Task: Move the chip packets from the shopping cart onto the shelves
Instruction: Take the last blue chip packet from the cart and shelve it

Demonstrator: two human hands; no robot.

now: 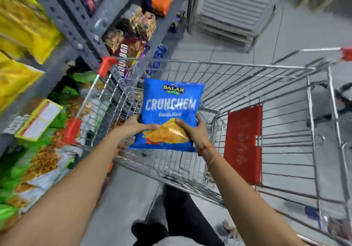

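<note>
Both hands grip one blue plastic chip packet (169,116) with the word CRUNCHEM on it, above the silver wire shopping cart (247,85). The left hand (137,126) clamps its left edge, the right hand (194,129) clamps its right edge, thumbs on the front. The packet stands upright, facing the camera. The cart has red plastic corner pieces and a red flap (242,143) inside; its basket shows no other packets. On the left are grey metal shelves (76,17) full of yellow, green, brown and orange snack bags. The floor (295,28) is pale grey tile, and a white slatted panel (234,7) stands beyond the cart
</note>
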